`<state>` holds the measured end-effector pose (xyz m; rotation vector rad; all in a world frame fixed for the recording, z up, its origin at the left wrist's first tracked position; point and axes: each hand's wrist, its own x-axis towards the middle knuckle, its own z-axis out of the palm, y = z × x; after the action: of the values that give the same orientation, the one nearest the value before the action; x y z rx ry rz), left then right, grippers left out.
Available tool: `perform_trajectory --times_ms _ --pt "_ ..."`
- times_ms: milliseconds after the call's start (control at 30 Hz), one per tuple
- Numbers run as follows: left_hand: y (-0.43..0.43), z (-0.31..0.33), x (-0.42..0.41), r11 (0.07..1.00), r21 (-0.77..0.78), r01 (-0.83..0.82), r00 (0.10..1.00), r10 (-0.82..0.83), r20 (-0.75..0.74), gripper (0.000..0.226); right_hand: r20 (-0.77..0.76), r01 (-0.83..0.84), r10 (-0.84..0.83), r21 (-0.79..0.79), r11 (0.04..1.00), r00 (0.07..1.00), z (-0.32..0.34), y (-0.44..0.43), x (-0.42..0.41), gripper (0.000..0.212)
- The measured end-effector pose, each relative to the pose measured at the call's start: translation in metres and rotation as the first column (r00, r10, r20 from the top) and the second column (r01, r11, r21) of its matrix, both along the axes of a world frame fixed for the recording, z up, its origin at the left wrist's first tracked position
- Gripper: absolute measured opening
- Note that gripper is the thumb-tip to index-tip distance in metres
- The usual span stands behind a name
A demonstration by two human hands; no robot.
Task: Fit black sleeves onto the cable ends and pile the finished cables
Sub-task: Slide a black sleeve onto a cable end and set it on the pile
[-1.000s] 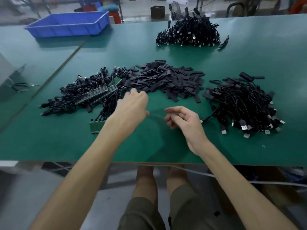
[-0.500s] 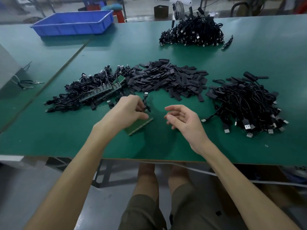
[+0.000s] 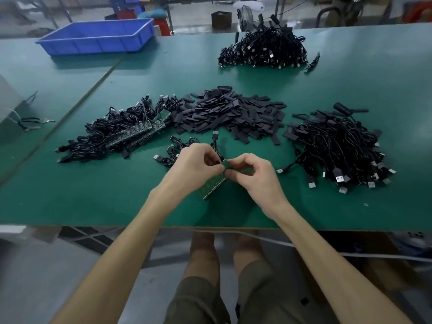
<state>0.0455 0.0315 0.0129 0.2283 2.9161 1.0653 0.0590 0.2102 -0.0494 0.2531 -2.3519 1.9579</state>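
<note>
Near the table's front, my left hand (image 3: 196, 164) and my right hand (image 3: 252, 174) both pinch the top end of a green circuit board strip (image 3: 214, 184) with black cables (image 3: 177, 150) hanging from it. A heap of loose black sleeves (image 3: 231, 115) lies just beyond. To its left sits a pile of cables on green strips (image 3: 121, 134). A large cable pile (image 3: 336, 146) with USB plugs lies at the right, and another cable pile (image 3: 264, 50) at the far side.
A blue plastic bin (image 3: 98, 39) stands at the far left on the green table (image 3: 93, 197). Pliers (image 3: 35, 123) lie at the left edge beside a grey box. The table's front edge runs just under my forearms; my knees show below.
My left hand pulled a green strip with its cables out of the left pile toward the front. My right hand moved in and took hold of the strip's end.
</note>
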Motion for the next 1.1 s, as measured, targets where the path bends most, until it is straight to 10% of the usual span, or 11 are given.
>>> perform_trajectory --times_ms 1100 --pt "0.0015 -0.0063 -0.0013 0.997 0.028 -0.068 0.991 0.064 0.115 0.016 0.051 0.076 -0.076 -0.011 0.997 0.996 0.0023 -0.0028 0.0034 0.015"
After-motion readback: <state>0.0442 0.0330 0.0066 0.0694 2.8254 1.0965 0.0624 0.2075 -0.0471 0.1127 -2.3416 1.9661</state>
